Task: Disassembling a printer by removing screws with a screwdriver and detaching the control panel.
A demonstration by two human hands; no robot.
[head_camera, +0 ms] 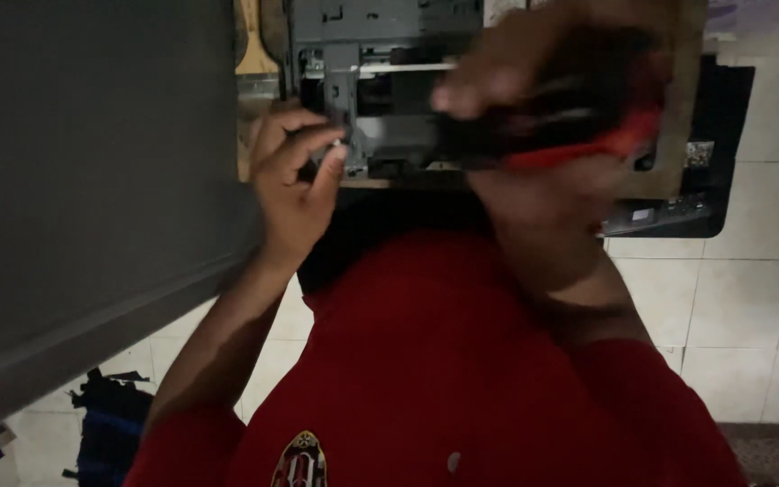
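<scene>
Here, the left hand [295,176] sits left of centre in the upper half of the frame, thumb and forefinger pressed together on a tiny pale screw-like piece [339,142] right against the grey plastic and metal machine chassis [380,81] at the top centre. The right hand [534,99], blurred, is in the upper right, its fingers wrapped around a tool with a black and red handle [606,135] that lies across the chassis. Below both hands, the person's red shirt [444,361] fills the lower middle. A large flat grey panel [83,180] covers the left side. A black plastic cover [714,153] lies on pale floor tiles [750,307] at the right.
</scene>
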